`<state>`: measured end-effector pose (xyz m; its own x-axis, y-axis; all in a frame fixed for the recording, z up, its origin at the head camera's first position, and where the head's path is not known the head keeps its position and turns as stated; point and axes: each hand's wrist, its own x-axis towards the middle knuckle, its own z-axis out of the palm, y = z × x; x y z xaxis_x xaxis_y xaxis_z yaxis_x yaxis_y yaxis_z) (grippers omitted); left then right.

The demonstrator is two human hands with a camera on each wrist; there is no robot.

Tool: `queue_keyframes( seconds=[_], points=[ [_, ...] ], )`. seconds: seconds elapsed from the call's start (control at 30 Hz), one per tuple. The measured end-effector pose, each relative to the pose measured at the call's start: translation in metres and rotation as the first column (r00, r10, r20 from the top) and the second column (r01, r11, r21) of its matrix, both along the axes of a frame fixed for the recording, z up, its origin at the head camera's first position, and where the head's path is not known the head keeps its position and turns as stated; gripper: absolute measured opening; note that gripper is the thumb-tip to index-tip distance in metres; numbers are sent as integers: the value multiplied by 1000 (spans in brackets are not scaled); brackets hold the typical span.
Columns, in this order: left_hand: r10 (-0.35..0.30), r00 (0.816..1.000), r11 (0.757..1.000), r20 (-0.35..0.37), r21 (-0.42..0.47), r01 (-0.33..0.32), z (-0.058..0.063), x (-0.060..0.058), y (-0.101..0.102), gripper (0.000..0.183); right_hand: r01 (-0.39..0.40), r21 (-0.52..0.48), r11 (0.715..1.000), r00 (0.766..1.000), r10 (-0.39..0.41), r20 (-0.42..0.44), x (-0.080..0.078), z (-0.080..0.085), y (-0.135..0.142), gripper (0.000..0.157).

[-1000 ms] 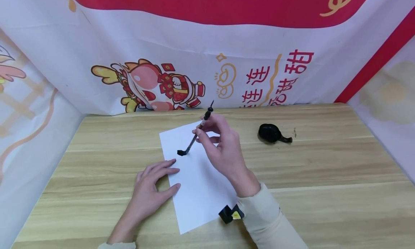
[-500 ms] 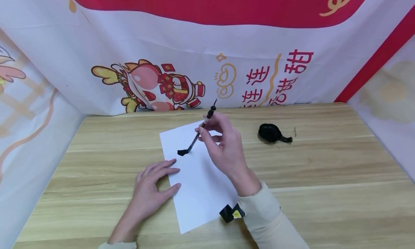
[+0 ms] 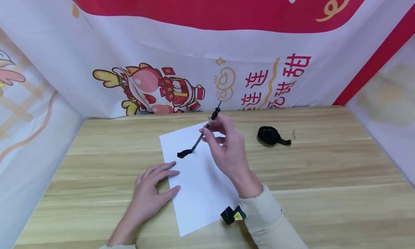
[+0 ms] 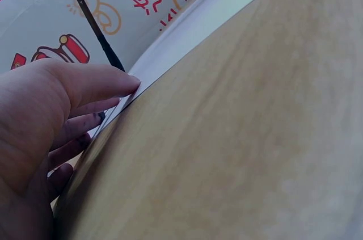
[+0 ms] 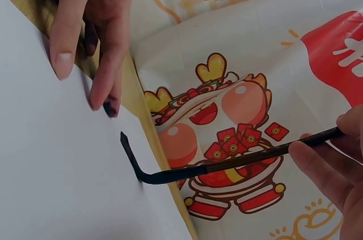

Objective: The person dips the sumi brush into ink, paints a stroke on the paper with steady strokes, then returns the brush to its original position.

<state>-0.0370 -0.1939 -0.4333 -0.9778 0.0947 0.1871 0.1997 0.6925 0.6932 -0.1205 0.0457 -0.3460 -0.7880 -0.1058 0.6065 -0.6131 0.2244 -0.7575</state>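
Note:
In the head view my right hand (image 3: 227, 148) pinches a writing brush (image 3: 207, 127) by its dark handle, tilted with its upper end to the right. The bristles (image 5: 164, 176) bend against a white sheet of paper (image 3: 201, 191), right at the end of a short black ink stroke (image 3: 184, 153). My left hand (image 3: 152, 189) rests at the paper's left edge, fingers spread and fingertips on the sheet. Dark smudges mark some of its fingertips (image 4: 101, 118) in the left wrist view.
A black, rounded container with a spout-like end (image 3: 270, 135) lies on the wooden table (image 3: 324, 162) to the right of the paper. A black wrist device (image 3: 228, 214) shows by the right sleeve. Printed cloth (image 3: 194, 44) stands behind the table and along its sides.
My right hand has moved slightly right with the brush, and the black stroke on the paper has grown longer to the right. The left hand stays in place.

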Motion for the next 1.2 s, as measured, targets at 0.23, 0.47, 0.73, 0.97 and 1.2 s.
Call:
queue_keyframes(
  seconds=[0.23, 0.47, 0.73, 0.97, 1.2],
  points=[
    [-1, 1000, 1000, -8, 1, 1, -1, 2, -1, 40, 20, -20, 1000, 999, -21, -29, -3, -2, 3, 29],
    [2, 1000, 1000, -3, 8, -2, 0, 3, -1, 40, 32, -18, 999, 999, -33, -29, -3, -1, 6, 30],
    [-3, 1000, 1000, -7, 18, 3, 0, 2, 0, 39, 44, -21, 999, 998, -44, -36, -4, -1, 7, 31],
    [-4, 1000, 1000, -17, 18, 5, -1, 1, -1, 41, 51, -14, 999, 998, -52, -35, -4, 1, 9, 33],
    [-4, 1000, 1000, -14, 14, 4, -2, 1, -1, 40, 60, -11, 998, 997, -60, -37, -6, -1, 11, 33]
  ],
)
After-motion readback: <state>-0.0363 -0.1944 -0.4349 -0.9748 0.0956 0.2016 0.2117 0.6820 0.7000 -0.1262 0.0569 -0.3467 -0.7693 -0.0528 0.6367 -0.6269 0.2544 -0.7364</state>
